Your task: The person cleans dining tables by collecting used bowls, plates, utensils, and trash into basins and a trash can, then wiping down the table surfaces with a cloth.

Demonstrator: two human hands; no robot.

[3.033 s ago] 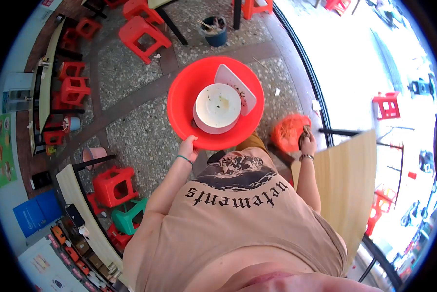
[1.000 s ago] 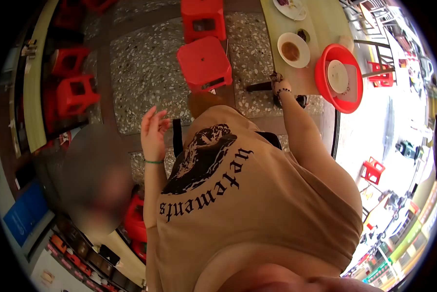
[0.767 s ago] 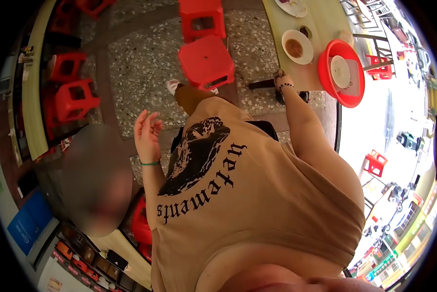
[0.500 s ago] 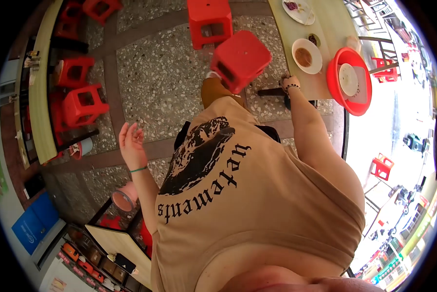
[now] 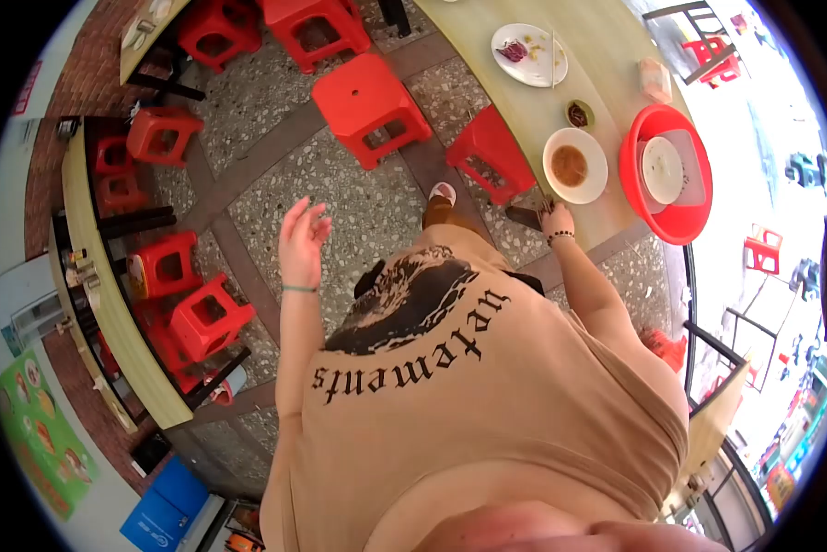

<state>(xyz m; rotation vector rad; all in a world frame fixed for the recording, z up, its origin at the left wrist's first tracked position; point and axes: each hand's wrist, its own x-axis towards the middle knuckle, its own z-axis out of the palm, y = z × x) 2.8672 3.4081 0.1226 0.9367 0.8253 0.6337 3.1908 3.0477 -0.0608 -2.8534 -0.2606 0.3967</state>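
Observation:
My left hand point(image 5: 301, 244), with a green band on its wrist, is raised over the floor. Its fingers are loosely curled and apart, and nothing is in it. At the near edge of the table point(image 5: 607, 216), my right hand point(image 5: 557, 221) wears a beaded bracelet and rests with its fingers spread. Closest to it is a white bowl point(image 5: 575, 166) with brown soup or sauce. Beyond the bowl are a small dark-filled dish point(image 5: 579, 114) and a white plate point(image 5: 528, 55) with purple scraps and chopsticks. A red basin point(image 5: 653, 227) holds white dishes point(image 5: 662, 170).
A red stool point(image 5: 491, 152) stands partly under the table edge; another red stool point(image 5: 369, 106) is ahead on the speckled floor. More red stools point(image 5: 211, 317) line a long table point(image 5: 123, 322) at left. A tissue pack point(image 5: 654, 81) lies beyond the basin.
My view has turned and shifted. The stool near my legs now sits against the table, partly under it. My right hand stays at the table edge; my left hand is raised further forward.

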